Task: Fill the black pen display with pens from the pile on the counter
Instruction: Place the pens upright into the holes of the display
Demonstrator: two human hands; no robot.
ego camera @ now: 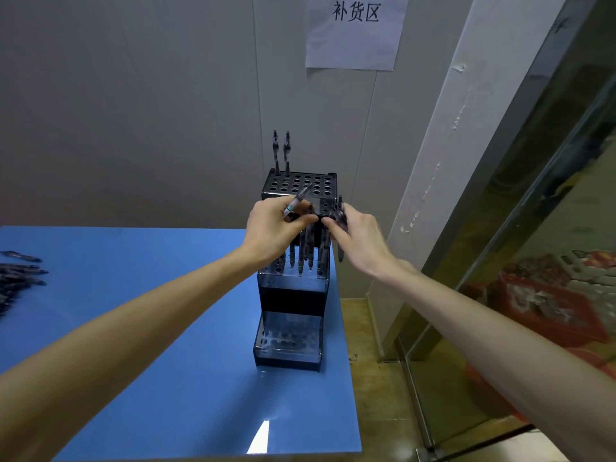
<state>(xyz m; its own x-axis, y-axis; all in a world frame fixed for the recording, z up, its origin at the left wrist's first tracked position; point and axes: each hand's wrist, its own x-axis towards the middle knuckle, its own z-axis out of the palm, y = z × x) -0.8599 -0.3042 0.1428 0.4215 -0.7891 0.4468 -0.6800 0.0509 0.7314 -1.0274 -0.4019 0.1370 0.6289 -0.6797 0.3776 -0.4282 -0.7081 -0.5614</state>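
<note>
While several pens (301, 253) are gripped in a bunch by the left hand (271, 228) and one pen (340, 225) is pinched upright by the right hand (355, 236), both hands are held over the middle tier of the black pen display (290, 295), which stands on the blue surface (160, 328). Two pens (281, 153) are seated in the top tier, and the pile (18, 278) lies well apart at the left edge. A missed hole may let a pen drop; a knock may tip the display.

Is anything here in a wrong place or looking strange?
Nothing is spilled or broken. The black pen display stands at the right edge of the blue counter, near the drop. Only two pens stand in its top tier.
</note>
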